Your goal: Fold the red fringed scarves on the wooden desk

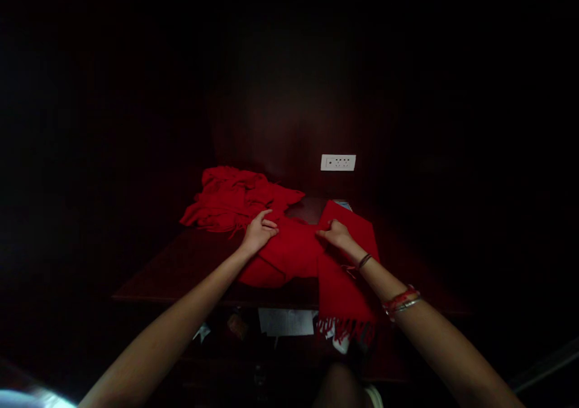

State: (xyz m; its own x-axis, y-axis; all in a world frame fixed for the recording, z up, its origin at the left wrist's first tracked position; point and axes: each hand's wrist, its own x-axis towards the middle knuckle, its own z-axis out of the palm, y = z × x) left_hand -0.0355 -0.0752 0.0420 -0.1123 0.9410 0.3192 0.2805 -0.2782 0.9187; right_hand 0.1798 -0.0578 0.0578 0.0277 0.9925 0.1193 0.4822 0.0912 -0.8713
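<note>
A red fringed scarf [296, 248] lies partly spread on a dark tabletop [176, 269]. Its fringed end [344, 302] hangs over the front edge on the right. My left hand [261, 233] pinches the cloth near its upper left, thumb and fingers drawn close together. On the right, the fingers of my right hand [335, 234] are closed on a fold of the same scarf. Behind my left hand sits a crumpled heap of red cloth [230, 197]; whether it is part of the same scarf I cannot tell.
A white wall socket [338, 163] is set in the dark panel behind the table. Behind the scarf's right part, a small bluish item [344, 205] peeks out. Beneath the tabletop a pale flat sheet or box [286, 322] shows. The surroundings are very dark.
</note>
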